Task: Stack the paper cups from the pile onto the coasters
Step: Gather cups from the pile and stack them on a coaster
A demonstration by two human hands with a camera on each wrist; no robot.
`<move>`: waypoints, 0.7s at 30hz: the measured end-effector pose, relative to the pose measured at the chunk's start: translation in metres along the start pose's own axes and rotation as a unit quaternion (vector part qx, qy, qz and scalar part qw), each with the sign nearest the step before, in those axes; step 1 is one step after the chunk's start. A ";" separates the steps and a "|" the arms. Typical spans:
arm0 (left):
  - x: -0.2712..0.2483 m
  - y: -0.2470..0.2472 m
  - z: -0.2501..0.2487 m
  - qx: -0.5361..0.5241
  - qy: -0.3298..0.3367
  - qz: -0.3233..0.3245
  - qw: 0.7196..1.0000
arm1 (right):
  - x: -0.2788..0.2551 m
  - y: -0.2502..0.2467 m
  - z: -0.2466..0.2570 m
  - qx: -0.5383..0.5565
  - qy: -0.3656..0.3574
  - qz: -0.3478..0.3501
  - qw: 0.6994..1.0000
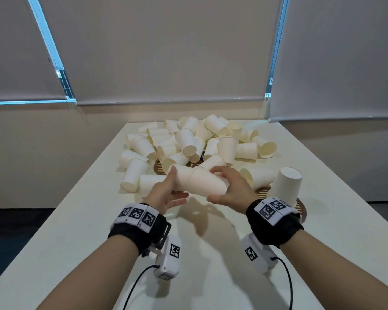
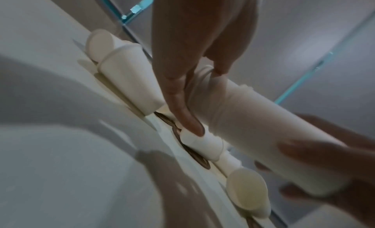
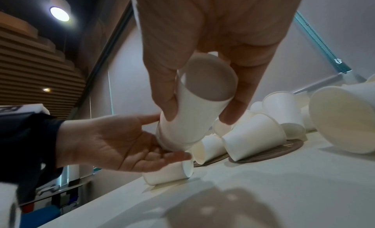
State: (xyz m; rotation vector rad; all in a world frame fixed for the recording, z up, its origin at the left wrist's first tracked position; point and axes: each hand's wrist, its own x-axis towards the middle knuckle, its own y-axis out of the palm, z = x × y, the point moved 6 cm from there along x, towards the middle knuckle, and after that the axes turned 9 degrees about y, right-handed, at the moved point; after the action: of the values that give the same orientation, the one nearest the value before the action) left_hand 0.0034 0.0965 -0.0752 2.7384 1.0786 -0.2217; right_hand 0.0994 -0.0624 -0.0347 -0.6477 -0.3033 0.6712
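Note:
Two white paper cups, one slid into the other, lie sideways in the air above the table between both hands. My left hand holds the open end, thumb on top and fingers underneath. My right hand grips the base end between thumb and fingers, as the right wrist view shows with the right hand around the nested cups. A big pile of loose cups lies behind. One cup stands upside down on a round brown coaster at the right.
The pale table reaches back to a wall with drawn blinds. More coasters peek out from under fallen cups at the pile's front edge. A cup lies on its side just below my left hand.

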 end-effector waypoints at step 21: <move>-0.004 -0.056 -0.004 0.431 0.077 -0.205 0.875 | -0.010 -0.017 -0.019 0.119 0.078 -0.003 0.990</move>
State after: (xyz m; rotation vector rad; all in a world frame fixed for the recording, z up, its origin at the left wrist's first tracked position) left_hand -0.0379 0.1345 -0.0776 3.2392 2.0050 -0.7102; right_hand 0.1084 -0.0879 -0.0389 -0.4676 -0.0774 0.6359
